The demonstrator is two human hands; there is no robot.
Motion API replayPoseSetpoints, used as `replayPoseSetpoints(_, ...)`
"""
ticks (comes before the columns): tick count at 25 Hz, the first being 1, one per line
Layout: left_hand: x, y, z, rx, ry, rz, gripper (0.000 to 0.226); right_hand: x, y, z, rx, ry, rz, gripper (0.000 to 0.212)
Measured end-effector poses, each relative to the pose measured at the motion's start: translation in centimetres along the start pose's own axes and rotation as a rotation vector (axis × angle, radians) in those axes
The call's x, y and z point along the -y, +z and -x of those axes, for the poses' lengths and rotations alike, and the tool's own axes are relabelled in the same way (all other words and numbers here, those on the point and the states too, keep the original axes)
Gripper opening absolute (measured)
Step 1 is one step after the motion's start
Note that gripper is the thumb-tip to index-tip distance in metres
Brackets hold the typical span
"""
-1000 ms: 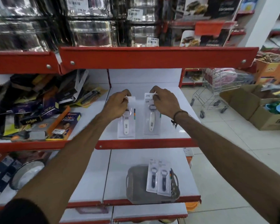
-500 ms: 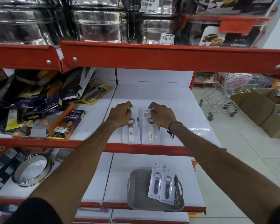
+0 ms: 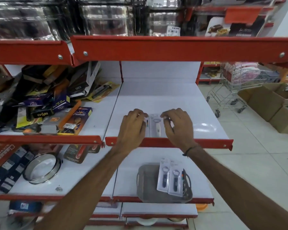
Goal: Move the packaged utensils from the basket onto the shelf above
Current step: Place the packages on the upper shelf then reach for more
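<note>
white shelf (image 3: 198,113) w/ red front lip = landmark. two carded utensil packs lie flat near its front edge, side by side, touching. right pack (image 3: 156,125): long axis runs front-to-back, ring end toward the back wall, white handle toward the lip. left pack (image 3: 146,123) mostly under left hand (image 3: 133,128), same lie as far as visible. left hand palm-down, fingers curled, resting on its pack. right hand (image 3: 178,128) fingers bent, loosely spread, above the right pack's edge; contact: cannot tell. below the shelf: grey basket (image 3: 145,188) holding two more packs (image 3: 170,178), upright, ring ends up.
</note>
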State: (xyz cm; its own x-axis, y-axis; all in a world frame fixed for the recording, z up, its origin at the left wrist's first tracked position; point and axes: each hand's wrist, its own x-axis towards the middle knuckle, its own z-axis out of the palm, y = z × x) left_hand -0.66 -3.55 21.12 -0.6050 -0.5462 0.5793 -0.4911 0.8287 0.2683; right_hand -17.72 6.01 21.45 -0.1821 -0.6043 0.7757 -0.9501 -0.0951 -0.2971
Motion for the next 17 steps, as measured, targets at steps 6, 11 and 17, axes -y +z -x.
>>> replayPoseSetpoints(6, -3.4, 5.7, 11.0, 0.249, 0.269, 0.166, 0.026, -1.0, -1.1, 14.2, 0.208, 0.047, -0.023, 0.017)
replayPoseSetpoints(11, -2.3, 14.2, 12.6, 0.706, -0.005, 0.001, 0.039, -6.1, 2.1, 19.0, 0.809, 0.572, 0.263, 0.05)
replayPoseSetpoints(17, -1.5, 22.1, 10.2, 0.908, -0.009, -0.192, 0.072, -11.8, 6.2, 18.7, 1.059, 0.639, 0.282, 0.07)
